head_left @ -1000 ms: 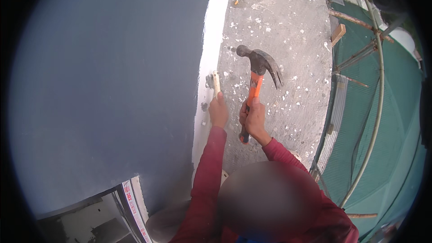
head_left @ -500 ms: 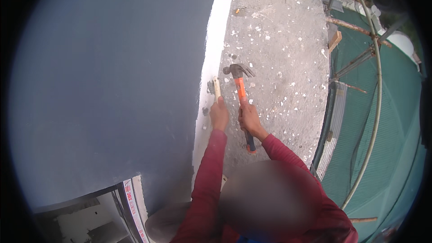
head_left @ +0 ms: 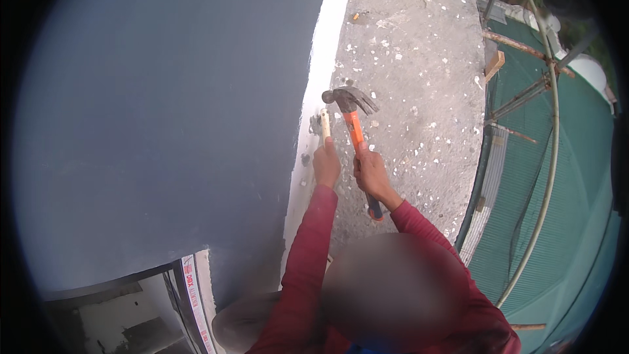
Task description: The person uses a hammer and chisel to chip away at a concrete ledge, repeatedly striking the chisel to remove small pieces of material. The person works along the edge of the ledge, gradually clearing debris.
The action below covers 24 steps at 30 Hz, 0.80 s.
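My left hand is closed round a slim cream-coloured tool handle with a small dark mark near its end. It is held low by the white strip at the foot of the blue-grey wall. Whatever lies beneath my fingers is hidden. My right hand grips a claw hammer by its orange and dark handle. The hammer's round striking face sits just beyond the cream handle's tip, and its claw points right. A dark chipped patch marks the white strip beside the cream handle.
White flakes lie scattered over the grey concrete ledge. Past the ledge's right edge are scaffold poles, a wood offcut and green netting. A taped frame borders an opening at lower left.
The hammer head has come left relative to the cream handle and is now nearly in line with its tip. Both hands keep their grips. The whole view has shifted slightly.
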Available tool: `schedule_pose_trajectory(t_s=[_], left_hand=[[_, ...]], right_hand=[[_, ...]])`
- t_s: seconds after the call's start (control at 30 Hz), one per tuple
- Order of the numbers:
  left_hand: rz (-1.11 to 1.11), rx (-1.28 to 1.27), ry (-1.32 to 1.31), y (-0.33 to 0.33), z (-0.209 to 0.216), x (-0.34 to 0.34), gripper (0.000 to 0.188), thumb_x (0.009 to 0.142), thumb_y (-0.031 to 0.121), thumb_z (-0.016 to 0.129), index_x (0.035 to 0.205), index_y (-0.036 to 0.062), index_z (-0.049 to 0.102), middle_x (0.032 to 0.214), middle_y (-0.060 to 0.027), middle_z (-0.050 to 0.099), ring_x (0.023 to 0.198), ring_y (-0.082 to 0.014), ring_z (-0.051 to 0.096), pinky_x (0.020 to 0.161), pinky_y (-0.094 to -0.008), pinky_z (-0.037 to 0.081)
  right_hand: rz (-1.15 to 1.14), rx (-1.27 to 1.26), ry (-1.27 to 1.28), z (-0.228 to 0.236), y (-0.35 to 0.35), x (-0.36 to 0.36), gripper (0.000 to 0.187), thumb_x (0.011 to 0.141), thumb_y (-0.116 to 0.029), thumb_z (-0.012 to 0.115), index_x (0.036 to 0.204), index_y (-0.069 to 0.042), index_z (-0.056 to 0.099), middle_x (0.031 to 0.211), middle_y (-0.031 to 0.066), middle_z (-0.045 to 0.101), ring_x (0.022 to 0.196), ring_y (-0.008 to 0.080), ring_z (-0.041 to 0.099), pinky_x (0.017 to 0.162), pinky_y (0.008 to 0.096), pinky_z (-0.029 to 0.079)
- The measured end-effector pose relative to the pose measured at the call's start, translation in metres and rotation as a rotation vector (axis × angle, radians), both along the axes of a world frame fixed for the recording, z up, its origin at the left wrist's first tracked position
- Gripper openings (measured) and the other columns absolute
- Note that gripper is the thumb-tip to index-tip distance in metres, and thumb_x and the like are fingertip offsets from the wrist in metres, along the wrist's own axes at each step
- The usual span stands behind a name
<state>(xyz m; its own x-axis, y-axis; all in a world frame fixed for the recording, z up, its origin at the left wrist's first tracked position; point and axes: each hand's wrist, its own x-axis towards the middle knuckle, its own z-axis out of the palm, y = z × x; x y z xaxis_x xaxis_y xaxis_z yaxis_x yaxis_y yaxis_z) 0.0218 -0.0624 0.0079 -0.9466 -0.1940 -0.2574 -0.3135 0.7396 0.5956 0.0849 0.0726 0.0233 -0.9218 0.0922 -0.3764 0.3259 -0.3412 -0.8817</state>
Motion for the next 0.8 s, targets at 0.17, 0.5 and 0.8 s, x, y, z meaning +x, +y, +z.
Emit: schedule_pose_trajectory(t_s=[0.17, 0.5, 0.8], left_hand=[[0.025, 0.055, -0.002, -0.001, -0.001, 0.001, 0.072, 0.103, 0.053, 0.036, 0.089, -0.0113, 0.066, 0.085, -0.0325, 0.066, 0.091, -0.0505, 0.064, 0.079, -0.0553, 0.046], [0.074, 0.076, -0.009, -0.003, -0.026, -0.002, 0.072, 0.103, 0.051, 0.033, 0.088, -0.0123, 0.065, 0.086, -0.0341, 0.065, 0.091, -0.0513, 0.063, 0.077, -0.0554, 0.044], [0.058, 0.041, -0.021, 0.005, -0.007, -0.001, 0.072, 0.103, 0.05, 0.032, 0.091, -0.0125, 0.065, 0.086, -0.0336, 0.065, 0.091, -0.0515, 0.063, 0.078, -0.0559, 0.044]], right_hand=[[-0.17, 0.034, 0.129, 0.006, -0.004, 0.002, 0.07, 0.1, -0.068, 0.03, 0.065, -0.009, 0.042, 0.052, -0.0009, 0.037, 0.039, 0.0093, 0.036, 0.036, 0.028, 0.03], [-0.274, -0.153, 0.079, 0.02, 0.031, -0.008, 0.075, 0.101, -0.068, 0.023, 0.066, -0.006, 0.045, 0.051, 0.0011, 0.039, 0.043, 0.0134, 0.038, 0.042, 0.0324, 0.031], [-0.036, -0.124, -0.179, 0.007, 0.017, -0.012, 0.069, 0.099, -0.069, 0.031, 0.064, -0.01, 0.04, 0.051, -0.0023, 0.037, 0.039, 0.0079, 0.035, 0.036, 0.0279, 0.028]])
